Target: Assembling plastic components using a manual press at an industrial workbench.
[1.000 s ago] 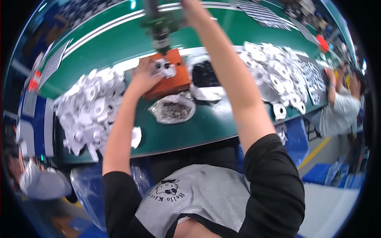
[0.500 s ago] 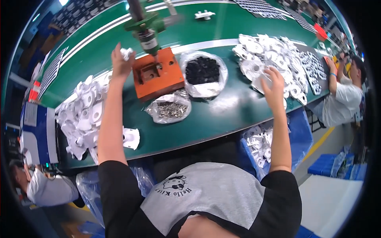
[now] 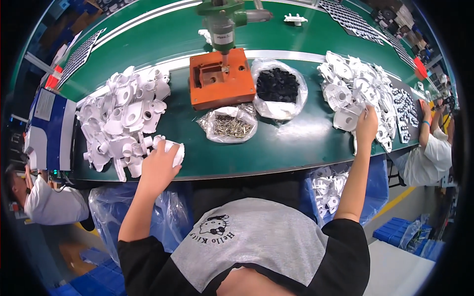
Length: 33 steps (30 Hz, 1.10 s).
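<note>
My left hand (image 3: 159, 169) is closed round a white plastic part (image 3: 178, 154) at the near right edge of the left pile of white plastic parts (image 3: 118, 116). On the other side, my right hand (image 3: 366, 126) has its fingers closed at the right pile of white parts (image 3: 356, 84). It seems to pinch the edge of a flat white part (image 3: 345, 119) with a round hole, though the fingertips are partly hidden. Between the hands stands an orange fixture block (image 3: 222, 91), with the tip of a green press (image 3: 224, 37) down at its top.
A bag of metal screws or pins (image 3: 231, 127) and a bag of black pieces (image 3: 279, 86) lie by the block. Behind runs a green conveyor (image 3: 173, 34) carrying a white part (image 3: 295, 19). A blue bin (image 3: 375, 180) sits below the right edge. Co-workers (image 3: 424, 163) sit at both sides.
My left hand has come down from beside the press to the left pile's near edge. A white part now lies behind the press. My right hand's fingers have closed at the right pile. The view has shifted.
</note>
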### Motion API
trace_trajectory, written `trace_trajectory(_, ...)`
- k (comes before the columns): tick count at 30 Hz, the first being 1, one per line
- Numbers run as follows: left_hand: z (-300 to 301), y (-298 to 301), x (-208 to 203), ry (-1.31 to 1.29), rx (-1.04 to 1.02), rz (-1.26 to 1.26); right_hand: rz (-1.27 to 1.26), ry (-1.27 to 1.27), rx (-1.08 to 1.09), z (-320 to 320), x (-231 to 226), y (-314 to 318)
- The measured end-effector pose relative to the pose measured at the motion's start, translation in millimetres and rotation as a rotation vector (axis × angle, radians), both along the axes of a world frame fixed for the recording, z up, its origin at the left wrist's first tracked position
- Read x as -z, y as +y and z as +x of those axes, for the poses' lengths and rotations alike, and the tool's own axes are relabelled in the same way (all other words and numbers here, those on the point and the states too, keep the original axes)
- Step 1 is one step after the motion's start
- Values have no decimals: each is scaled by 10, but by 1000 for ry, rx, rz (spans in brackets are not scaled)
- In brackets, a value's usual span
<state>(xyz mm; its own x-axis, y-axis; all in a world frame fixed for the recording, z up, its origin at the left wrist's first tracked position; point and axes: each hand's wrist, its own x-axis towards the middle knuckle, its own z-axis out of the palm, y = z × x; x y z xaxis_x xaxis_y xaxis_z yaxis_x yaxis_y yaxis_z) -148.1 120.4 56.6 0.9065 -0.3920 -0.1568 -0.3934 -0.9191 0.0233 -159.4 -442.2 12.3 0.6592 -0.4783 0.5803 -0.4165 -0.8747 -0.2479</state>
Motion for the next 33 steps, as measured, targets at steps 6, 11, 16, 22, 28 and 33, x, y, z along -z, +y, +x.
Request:
trace_trajectory(6, -12, 116, 150, 81, -45, -189, 254, -312, -80, -53, -329, 417)
trace_trajectory(11, 88, 196, 280, 31, 15, -471, 1176, -450, -667, -28, -259, 862)
trace_trajectory(16, 144, -199, 166, 20, 40, -890, 1744, 9, -996, -91, -168, 1865)
trace_trajectory(22, 241, -635, 133, 598, -215, -1590, 1815, 320, -1218, 50, -231, 2667)
trace_trajectory(28, 157, -862, 201, 697, -153, -1827, 1723, 73, -1050, 145, -295, 2819)
trace_trajectory(33, 140, -919, 330, 708, -184, -1876, 1589, 285, -1096, 136, -362, 2503)
